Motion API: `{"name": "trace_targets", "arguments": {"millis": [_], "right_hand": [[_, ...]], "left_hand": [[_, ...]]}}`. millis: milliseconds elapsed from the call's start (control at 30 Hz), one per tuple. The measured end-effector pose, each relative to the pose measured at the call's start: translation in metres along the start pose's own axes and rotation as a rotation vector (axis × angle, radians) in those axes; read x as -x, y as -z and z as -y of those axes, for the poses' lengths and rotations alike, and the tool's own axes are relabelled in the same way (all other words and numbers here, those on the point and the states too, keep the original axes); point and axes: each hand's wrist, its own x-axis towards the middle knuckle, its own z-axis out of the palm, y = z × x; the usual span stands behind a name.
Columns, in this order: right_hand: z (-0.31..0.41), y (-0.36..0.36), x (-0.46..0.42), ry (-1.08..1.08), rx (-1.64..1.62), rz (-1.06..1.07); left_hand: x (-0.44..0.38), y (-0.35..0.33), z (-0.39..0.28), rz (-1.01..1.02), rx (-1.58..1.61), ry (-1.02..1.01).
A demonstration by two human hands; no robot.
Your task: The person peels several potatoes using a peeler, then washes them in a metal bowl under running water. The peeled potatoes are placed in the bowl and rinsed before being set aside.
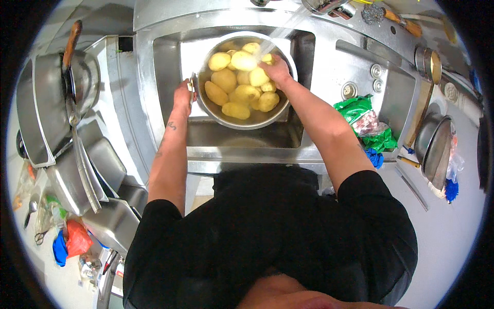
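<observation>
A round stainless steel pot stands in the left sink basin, filled with peeled yellow potatoes lying in water. Water runs from the faucet onto the potatoes near the pot's far side. At the pot's left side, my left hand is closed around its metal side handle. My right hand reaches over the right rim, its fingers down among the potatoes. The fingertips are partly hidden, so whether they grip a potato is unclear.
In the right sink basin lie a green plastic bag and metal drain parts. Steel containers and a wood-handled pan are stacked at left. Steel bowls stand at right; a scrubber lies behind.
</observation>
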Motion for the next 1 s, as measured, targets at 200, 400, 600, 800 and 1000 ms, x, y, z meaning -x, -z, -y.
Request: {"name": "trace_targets", "arguments": {"millis": [200,400,600,800,1000], "right_hand": [[0.015,0.007,0.011,0.16,0.383,0.03],[0.025,0.023,0.05,0.392,0.533,-0.282],[0.041,0.049,0.04,0.308,0.743,-0.321],[0.04,0.05,0.039,0.111,0.7,-0.12],[0.057,0.068,0.105,0.273,0.676,-0.167]], "left_hand": [[0.009,0.019,0.023,0.036,-0.239,0.102],[0.042,0.022,0.024,0.179,-0.201,0.158],[0.054,0.013,0.012,0.193,-0.194,0.057],[0.064,0.037,-0.018,0.16,-0.171,-0.064],[0.075,0.059,-0.086,0.216,-0.305,-0.129]]}}
